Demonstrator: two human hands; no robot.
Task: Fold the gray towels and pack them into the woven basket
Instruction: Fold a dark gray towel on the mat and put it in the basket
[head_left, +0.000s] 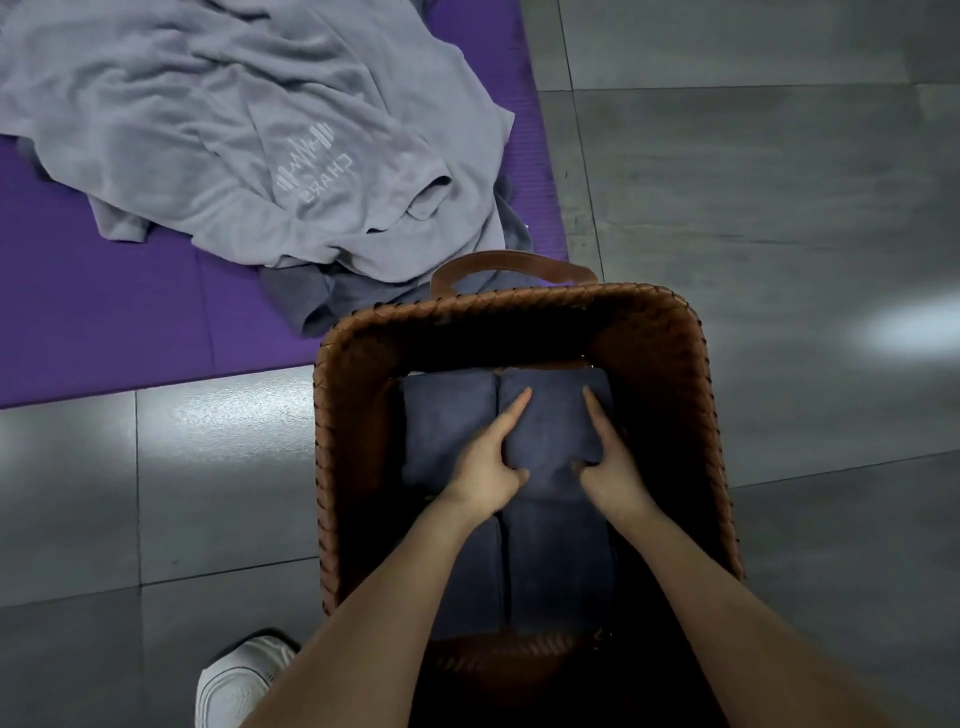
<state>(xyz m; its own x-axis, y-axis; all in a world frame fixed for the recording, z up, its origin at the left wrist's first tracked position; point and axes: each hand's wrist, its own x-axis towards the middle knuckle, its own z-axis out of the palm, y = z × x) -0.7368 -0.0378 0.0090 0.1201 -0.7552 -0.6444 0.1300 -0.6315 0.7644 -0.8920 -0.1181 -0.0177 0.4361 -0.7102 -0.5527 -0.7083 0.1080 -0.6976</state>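
A brown woven basket (343, 374) with a leather handle stands on the floor below me. Inside it lie several folded dark gray towels. Both my hands are down in the basket on the far right folded towel (550, 431). My left hand (491, 462) grips its left edge, fingers along the seam beside the neighbouring towel (447, 431). My right hand (610, 462) grips its right edge. A heap of loose light gray towels (234, 130) lies crumpled on the purple mat, with a darker gray towel (322, 296) under it.
The purple mat (104, 312) covers the floor at upper left, next to the basket. Gray floor tiles (779, 208) spread to the right and front. A white shoe (234, 680) shows at the bottom left beside my left forearm.
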